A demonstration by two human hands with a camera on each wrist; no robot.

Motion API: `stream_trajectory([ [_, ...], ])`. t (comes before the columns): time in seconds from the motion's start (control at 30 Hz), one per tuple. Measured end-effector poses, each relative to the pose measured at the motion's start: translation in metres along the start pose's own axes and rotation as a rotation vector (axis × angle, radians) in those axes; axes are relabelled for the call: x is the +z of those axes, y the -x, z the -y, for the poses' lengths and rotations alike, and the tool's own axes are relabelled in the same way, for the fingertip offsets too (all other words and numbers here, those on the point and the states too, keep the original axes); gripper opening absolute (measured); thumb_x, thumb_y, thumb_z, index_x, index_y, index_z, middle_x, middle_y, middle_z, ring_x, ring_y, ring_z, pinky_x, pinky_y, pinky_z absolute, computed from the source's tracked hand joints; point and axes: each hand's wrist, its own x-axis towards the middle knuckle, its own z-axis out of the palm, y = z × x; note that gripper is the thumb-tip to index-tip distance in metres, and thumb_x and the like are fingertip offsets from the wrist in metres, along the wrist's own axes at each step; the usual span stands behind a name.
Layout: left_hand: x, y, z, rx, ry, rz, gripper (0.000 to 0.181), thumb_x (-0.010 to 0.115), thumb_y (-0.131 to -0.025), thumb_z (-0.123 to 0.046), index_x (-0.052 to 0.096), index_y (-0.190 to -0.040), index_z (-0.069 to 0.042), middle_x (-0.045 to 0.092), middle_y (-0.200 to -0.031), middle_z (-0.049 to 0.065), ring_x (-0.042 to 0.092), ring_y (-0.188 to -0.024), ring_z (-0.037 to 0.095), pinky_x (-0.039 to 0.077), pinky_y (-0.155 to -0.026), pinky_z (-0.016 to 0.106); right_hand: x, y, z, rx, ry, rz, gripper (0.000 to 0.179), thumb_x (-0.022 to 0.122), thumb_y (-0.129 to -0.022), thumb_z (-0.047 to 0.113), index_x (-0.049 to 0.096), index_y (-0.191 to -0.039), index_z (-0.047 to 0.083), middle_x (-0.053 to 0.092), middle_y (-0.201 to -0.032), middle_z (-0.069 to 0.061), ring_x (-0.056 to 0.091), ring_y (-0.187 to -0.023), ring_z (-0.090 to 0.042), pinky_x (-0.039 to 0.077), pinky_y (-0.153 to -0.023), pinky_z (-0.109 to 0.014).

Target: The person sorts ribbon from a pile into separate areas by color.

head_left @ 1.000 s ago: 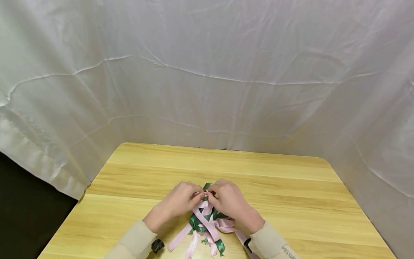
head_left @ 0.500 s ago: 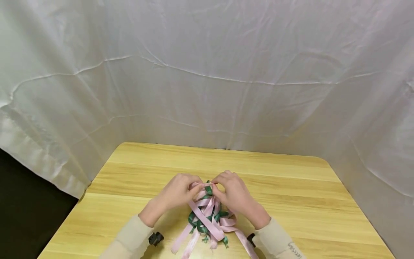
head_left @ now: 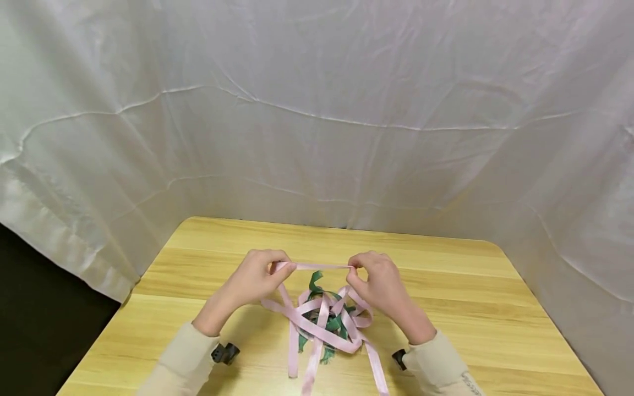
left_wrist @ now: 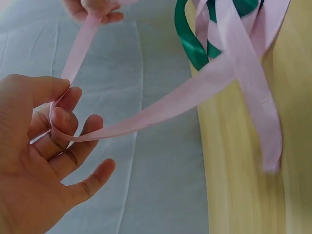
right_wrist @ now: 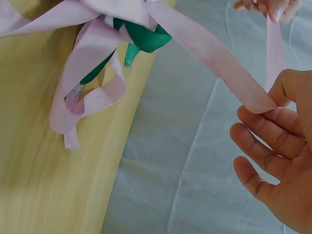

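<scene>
A pink ribbon (head_left: 319, 266) is drawn nearly straight between my two hands, above the table. My left hand (head_left: 260, 275) pinches it between thumb and index finger, and in the left wrist view the ribbon (left_wrist: 168, 105) curves round the fingertips and runs back to the heap. My right hand (head_left: 378, 280) pinches the other end of the stretch; from there the ribbon (right_wrist: 209, 51) slopes down to the heap in the right wrist view. Below both hands lies a loose tangle of pink ribbons (head_left: 324, 333) mixed with green ribbons (head_left: 334, 323).
The wooden table (head_left: 446, 308) carries the tangle near its front middle. Pale curtains (head_left: 317, 137) hang behind and at both sides of it. Several ribbon tails (head_left: 376, 368) trail toward the front edge. A dark area (head_left: 44, 308) shows at the far left.
Both hands have moved apart and slightly away from the body, drawing out the pink ribbon between them. The heap below has spread and loosened, with a green tail now showing at its back.
</scene>
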Motion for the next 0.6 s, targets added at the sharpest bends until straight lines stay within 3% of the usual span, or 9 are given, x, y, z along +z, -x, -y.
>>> stream_trajectory([
  [0.2, -0.009, 0.002, 0.003, -0.009, 0.01, -0.042, 0.013, 0.073, -0.1, -0.018, 0.075, -0.087, -0.021, 0.057, -0.071, -0.011, 0.039, -0.059, 0.004, 0.035, -0.059, 0.022, -0.01, 0.002, -0.006, 0.034, -0.004, 0.001, 0.011, 0.068, -0.08, 0.0, 0.072, -0.086, 0.008, 0.072, -0.078, 0.0, 0.06, -0.07, -0.013, 0.05, -0.073, -0.038],
  [0.47, -0.017, 0.006, 0.006, -0.023, 0.035, -0.068, 0.017, 0.074, -0.099, -0.016, 0.072, -0.083, -0.021, 0.051, -0.067, -0.011, 0.04, -0.06, 0.005, 0.033, -0.057, 0.021, -0.018, 0.005, -0.007, 0.143, 0.022, 0.137, 0.014, 0.074, -0.079, 0.002, 0.068, -0.084, 0.013, 0.059, -0.072, 0.012, 0.048, -0.071, -0.01, 0.04, -0.076, -0.034],
  [0.6, -0.017, 0.007, 0.008, -0.023, 0.03, -0.076, 0.017, 0.074, -0.098, -0.017, 0.072, -0.083, -0.021, 0.053, -0.069, -0.011, 0.042, -0.06, 0.008, 0.034, -0.058, 0.022, -0.019, 0.007, -0.008, 0.156, 0.056, 0.175, 0.013, 0.075, -0.079, 0.002, 0.069, -0.082, 0.013, 0.061, -0.073, 0.01, 0.05, -0.074, -0.011, 0.039, -0.077, -0.036],
])
